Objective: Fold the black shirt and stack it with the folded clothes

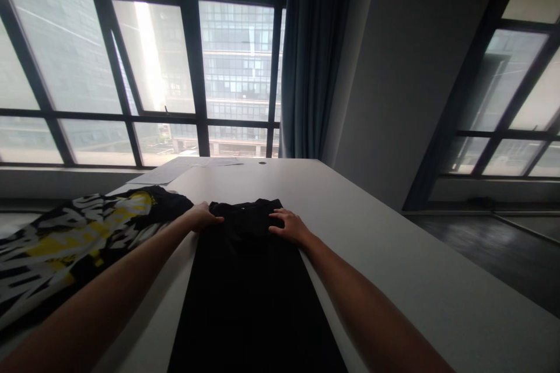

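On the smooth white table [394,233], we press our left hand [202,217] and right hand [291,225], fingers spread flat, onto the far end of a long, narrow-folded black garment [249,291], with a white-and-yellow lettered black shirt [65,239], its wording unreadable, left of it.

Your black garment [249,280] is soft matt cloth with no sheen. Beside it, the printed garment [74,233] is cloth too, with flat white and yellow print. The table [394,245] looks smooth, pale and faintly satin. Paper sheets [166,173] lie matt.
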Demonstrator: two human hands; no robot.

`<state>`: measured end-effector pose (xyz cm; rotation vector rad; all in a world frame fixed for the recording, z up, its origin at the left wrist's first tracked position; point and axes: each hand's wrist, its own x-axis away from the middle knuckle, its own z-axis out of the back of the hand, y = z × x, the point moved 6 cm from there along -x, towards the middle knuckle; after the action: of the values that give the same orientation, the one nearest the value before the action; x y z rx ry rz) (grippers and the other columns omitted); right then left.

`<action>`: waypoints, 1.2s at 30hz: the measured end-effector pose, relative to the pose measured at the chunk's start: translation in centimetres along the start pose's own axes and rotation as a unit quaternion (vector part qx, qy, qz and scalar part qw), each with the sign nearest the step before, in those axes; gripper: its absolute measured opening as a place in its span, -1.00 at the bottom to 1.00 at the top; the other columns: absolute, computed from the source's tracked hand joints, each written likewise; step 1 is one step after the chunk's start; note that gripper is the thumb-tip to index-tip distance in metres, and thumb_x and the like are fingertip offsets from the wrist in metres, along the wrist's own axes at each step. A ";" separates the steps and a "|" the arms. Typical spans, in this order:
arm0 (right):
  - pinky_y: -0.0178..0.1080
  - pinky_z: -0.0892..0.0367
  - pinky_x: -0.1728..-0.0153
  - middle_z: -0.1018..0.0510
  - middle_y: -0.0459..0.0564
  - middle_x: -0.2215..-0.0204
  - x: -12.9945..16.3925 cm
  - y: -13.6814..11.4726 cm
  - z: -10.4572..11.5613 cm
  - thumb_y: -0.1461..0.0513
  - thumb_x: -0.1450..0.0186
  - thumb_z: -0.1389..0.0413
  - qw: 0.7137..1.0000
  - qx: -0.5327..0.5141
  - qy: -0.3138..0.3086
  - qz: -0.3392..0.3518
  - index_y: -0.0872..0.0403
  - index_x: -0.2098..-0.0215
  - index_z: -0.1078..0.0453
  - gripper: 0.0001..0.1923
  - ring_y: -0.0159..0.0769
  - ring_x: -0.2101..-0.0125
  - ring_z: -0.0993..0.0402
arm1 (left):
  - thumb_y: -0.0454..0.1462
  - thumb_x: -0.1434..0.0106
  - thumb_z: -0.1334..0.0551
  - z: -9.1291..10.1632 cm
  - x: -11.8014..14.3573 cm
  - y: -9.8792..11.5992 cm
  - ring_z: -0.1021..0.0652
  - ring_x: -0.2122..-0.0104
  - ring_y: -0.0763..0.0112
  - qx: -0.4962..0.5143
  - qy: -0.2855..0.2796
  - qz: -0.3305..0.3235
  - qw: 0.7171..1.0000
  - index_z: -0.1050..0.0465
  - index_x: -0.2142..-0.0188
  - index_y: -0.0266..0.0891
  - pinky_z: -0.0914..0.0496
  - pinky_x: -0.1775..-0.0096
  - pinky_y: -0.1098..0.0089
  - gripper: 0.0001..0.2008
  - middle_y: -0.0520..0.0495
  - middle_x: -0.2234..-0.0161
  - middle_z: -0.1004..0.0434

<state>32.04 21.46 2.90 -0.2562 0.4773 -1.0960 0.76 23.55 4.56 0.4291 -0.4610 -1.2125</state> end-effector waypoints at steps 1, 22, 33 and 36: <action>0.04 -0.03 -0.27 -0.32 0.07 -0.25 0.1 0.0 0.0 0.00 -0.21 -0.19 1.000 0.005 -0.001 0.004 0.01 -0.15 -0.41 -0.43 -0.05 -0.28 -0.13 | -0.14 0.10 -0.47 -0.2 0.3 0.1 -0.61 0.49 0.22 -0.008 -0.001 -0.008 1.000 -0.45 0.15 -0.33 -0.45 0.56 0.41 -0.46 -0.26 0.29 -0.62; -0.11 -0.16 -0.11 -0.49 0.04 -0.05 0.7 -1.1 1.3 0.02 -0.32 -0.05 0.997 0.048 0.050 -0.038 0.01 0.05 -0.51 -0.63 -0.15 -0.06 -0.35 | 0.13 -0.33 0.08 -3.8 4.4 -0.3 0.07 -0.37 -0.17 -0.207 0.033 -0.129 0.969 -0.05 -0.36 -0.21 0.05 -0.22 -0.26 -0.26 -0.28 -0.41 0.17; -0.03 -0.16 -0.11 -0.43 0.08 -0.12 0.3 1.9 1.6 0.08 -0.26 -0.08 0.991 0.093 0.048 -0.087 0.02 -0.10 -0.43 -0.54 -0.06 -0.12 -0.29 | -0.01 -0.35 0.03 -3.9 2.9 4.6 -0.31 -0.21 -0.09 -0.146 0.052 -0.192 0.969 -0.28 -0.25 -0.13 -0.21 -0.13 -0.10 -0.44 -0.29 -0.25 -0.29; 0.00 -0.16 -0.10 -0.42 0.11 -0.12 0.4 2.0 1.4 0.04 -0.27 -0.08 0.990 0.102 0.050 -0.087 0.03 -0.13 -0.40 -0.50 -0.05 -0.12 -0.29 | -0.07 -0.23 -0.17 -3.3 0.6 5.0 -0.35 -0.17 -0.12 -0.125 0.045 -0.187 0.973 -0.48 -0.07 -0.14 -0.29 -0.09 -0.03 -0.55 -0.30 -0.16 -0.39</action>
<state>34.40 21.96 3.19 -0.0627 0.4332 -1.3228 6.62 24.67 4.63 0.3611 -0.1453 -1.5862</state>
